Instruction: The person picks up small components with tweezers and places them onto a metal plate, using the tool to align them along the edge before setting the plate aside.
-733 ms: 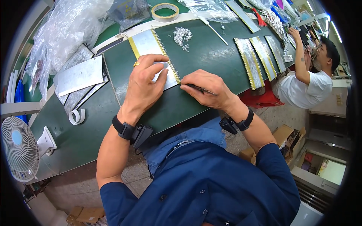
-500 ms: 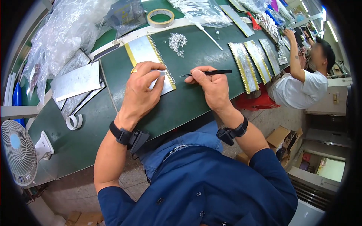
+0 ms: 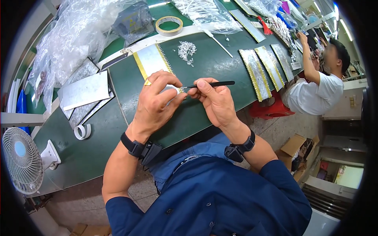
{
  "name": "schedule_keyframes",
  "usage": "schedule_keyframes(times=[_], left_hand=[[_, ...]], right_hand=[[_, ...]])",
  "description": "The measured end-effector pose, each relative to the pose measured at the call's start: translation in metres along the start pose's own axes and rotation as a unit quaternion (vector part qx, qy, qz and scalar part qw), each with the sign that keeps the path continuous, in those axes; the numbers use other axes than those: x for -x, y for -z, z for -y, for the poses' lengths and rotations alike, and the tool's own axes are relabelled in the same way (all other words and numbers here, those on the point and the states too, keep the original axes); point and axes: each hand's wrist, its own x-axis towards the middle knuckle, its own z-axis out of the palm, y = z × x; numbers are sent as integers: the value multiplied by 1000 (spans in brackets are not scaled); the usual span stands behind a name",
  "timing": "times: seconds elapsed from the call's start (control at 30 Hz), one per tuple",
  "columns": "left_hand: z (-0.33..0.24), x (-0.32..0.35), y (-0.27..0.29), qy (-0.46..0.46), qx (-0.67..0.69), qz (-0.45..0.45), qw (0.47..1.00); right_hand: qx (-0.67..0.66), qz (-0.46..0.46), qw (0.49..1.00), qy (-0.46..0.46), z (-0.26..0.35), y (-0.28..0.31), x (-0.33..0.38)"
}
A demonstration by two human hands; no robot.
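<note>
Both hands [image 3: 156, 96] [image 3: 217, 103] nearly meet: left curled over plate [image 3: 151, 59], grip unclear; right pinching tweezers [image 3: 224, 83].

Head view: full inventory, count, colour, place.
Bench: one, green, middle.
Tweezers: one, black, centre.
Toothed plate: one, silver and yellow, centre.
Strips: three, silver, right, more behind.
Bits: one pile, whitish, centre back.
Stick: one, white, centre back.
Tape roll: one, yellowish, back.
Bags: several, clear and grey, back.
Plain plates: several, silver, left.
Loop: one, white, left.
Fan: one, white, left.
Stool: likely one, red, right.
Cartons: several, brown, floor.
Co-worker: one, white shirt, right.
Clutter: uncountable, mixed, back right.
Shirt: one, navy, bottom.
Wristbands: two, black, wrists.
Left hand: one, at toothed plate.
Right hand: one, holding tweezers.
</note>
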Motion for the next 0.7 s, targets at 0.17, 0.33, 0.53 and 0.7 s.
schedule_keyframes(times=[0.17, 0.33, 0.53, 0.7], left_hand=[[-2, -1, 0, -13, -15, -4, 1000], [0, 0, -2, -19, -22, -15, 999], [2, 2, -1, 24, 0, -24, 999], [-1, 0, -1, 31, 1, -29, 999]], right_hand=[[3, -2, 1000, 1, -1, -2, 1], [-3, 3, 1000, -7, -1, -4, 1], [78, -6, 996, 42, 9, -1, -1], [281, 6, 954, 101, 32, -6, 10]])
